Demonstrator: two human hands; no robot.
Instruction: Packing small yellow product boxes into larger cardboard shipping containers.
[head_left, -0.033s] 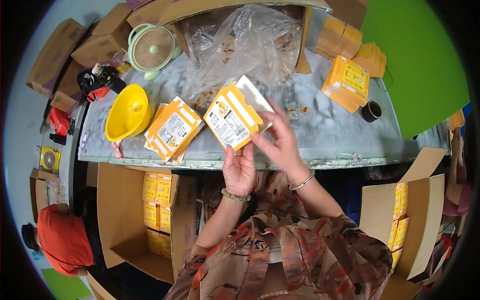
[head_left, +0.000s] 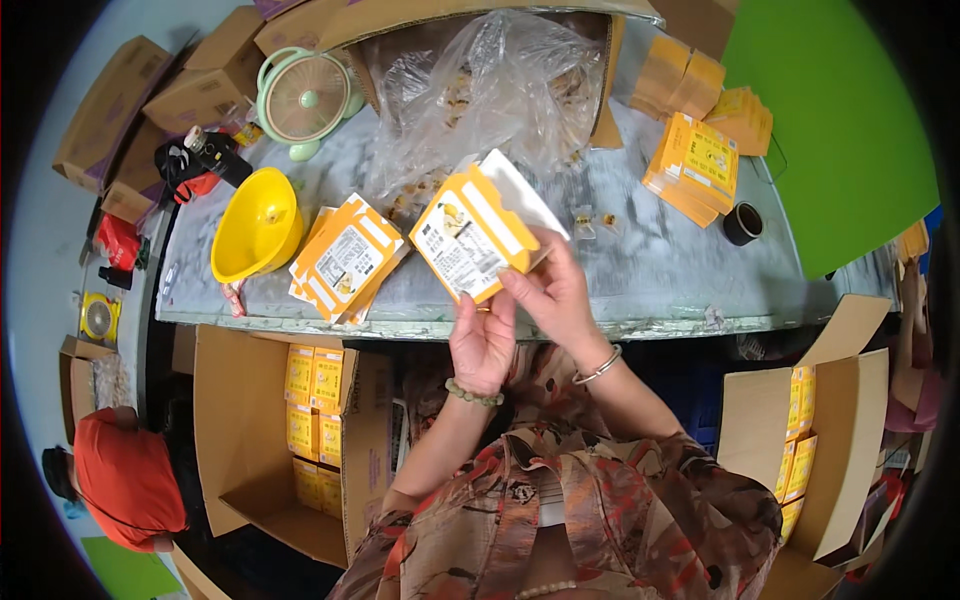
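Observation:
Above the table's front edge I hold a yellow-and-white carton (head_left: 460, 232), tilted, with a white flap sticking out at its far right side. My left hand (head_left: 482, 345) has its fingers closed on the carton's lower corner, palm partly turned up. My right hand (head_left: 556, 300) grips the right side, thumb on the front face and fingers behind, mostly hidden. Just left of the carton lies a stack of flat yellow-and-white cartons (head_left: 348, 258). Beyond it, a large cardboard box (head_left: 606, 80) lies open toward me, with clear plastic film (head_left: 490, 90) and small wrapped pieces spilling out.
A yellow bowl (head_left: 257, 225) and a green fan (head_left: 305, 98) stand at the left. More flat cartons (head_left: 695, 165) and a dark cup (head_left: 743, 223) are at the right. Open boxes with packed yellow cartons (head_left: 327, 380) flank me below the table. A person in red (head_left: 125, 480) is at far left.
The carton has turned slightly and its white flap has swung down to the right. My right hand has shifted a little left; my left hand a little right.

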